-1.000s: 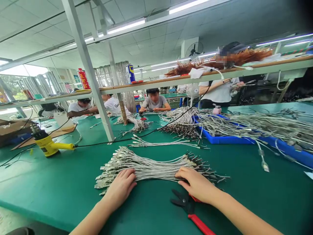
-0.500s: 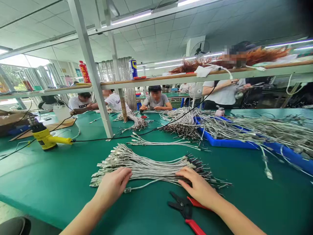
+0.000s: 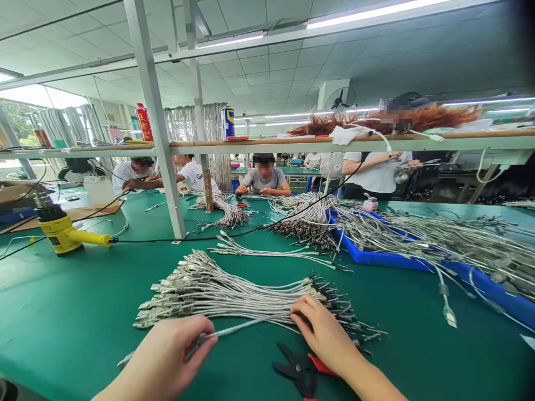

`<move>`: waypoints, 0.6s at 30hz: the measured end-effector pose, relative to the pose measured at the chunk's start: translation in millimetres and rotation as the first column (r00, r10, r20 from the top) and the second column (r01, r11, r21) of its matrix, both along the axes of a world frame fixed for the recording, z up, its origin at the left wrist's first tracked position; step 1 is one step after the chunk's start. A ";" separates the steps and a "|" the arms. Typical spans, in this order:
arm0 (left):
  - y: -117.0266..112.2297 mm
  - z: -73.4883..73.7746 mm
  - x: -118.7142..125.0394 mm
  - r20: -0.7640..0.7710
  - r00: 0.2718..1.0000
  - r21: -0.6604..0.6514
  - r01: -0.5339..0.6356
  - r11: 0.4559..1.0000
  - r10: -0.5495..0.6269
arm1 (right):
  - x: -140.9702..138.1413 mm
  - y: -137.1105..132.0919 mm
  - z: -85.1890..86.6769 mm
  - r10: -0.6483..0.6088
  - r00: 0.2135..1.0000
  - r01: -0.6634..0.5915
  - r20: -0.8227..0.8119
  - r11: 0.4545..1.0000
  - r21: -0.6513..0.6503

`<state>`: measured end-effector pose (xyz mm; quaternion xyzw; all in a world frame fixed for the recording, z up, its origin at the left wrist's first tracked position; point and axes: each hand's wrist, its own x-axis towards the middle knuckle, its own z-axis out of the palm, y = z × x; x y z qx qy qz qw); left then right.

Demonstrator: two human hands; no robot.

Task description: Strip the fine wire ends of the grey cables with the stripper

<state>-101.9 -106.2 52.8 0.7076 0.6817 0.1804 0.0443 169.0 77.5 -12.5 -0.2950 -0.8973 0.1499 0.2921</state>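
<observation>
A thick bundle of grey braided cables (image 3: pixel 221 295) with metal connectors at its left end and dark wire tips at its right end lies on the green work table (image 3: pixel 75 312). My left hand (image 3: pixel 163 351) sits at the bundle's near edge, pinching a single cable (image 3: pixel 234 328) drawn out from it. My right hand (image 3: pixel 321 334) rests flat on the bundle's right part, fingers spread. Just below that hand lie red-handled wire cutters (image 3: pixel 298 370), partly cut off by the frame's bottom edge.
A blue tray (image 3: pixel 376 259) heaped with more cables stands to the right. A yellow heat gun (image 3: pixel 62 234) lies at the left. A white steel-framed shelf (image 3: pixel 334 143) spans the table, and several co-workers (image 3: pixel 265 178) sit beyond it.
My left hand has moved down and left, off the bundle, drawing one cable out. The bundle has shifted toward me, and the view has tilted slightly.
</observation>
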 end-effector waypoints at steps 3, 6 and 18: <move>-3.7 -16.1 -3.4 0.049 0.992 -0.230 -0.101 0.968 0.115 | -0.4 -0.5 2.9 -0.004 0.999 0.007 -0.035 0.997 0.077; -4.5 -34.3 -10.9 0.076 0.983 -0.305 -0.135 0.943 0.165 | 2.2 -3.0 7.5 0.011 0.997 0.001 -0.073 0.988 0.156; -1.1 -35.6 -17.3 -0.094 0.977 -0.126 -0.202 0.971 0.191 | 34.6 17.9 3.5 -0.018 0.981 0.099 -0.196 0.904 0.416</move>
